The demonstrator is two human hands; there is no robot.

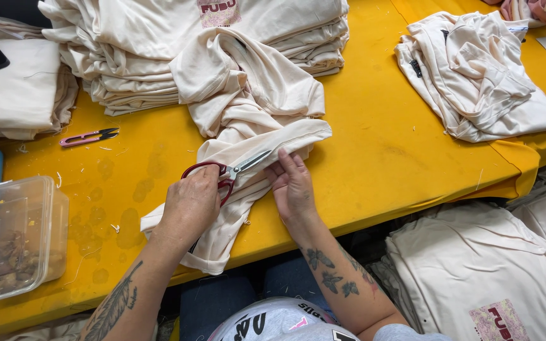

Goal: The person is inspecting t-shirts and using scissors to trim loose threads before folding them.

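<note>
Gripping the red-handled scissors (225, 172), the left hand (189, 205) lays the blades over a cream T-shirt (248, 136) on the yellow table (380, 151). Just right of the scissors, the right hand (293, 186) presses flat, fingers spread, on the shirt's hem. Pink thread snips (88, 136) lie well left.

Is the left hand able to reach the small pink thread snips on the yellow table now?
Probably yes, but not freely: the left hand is holding the red-handled scissors. The pink thread snips lie in the open on the yellow table, with nothing between them.
</note>
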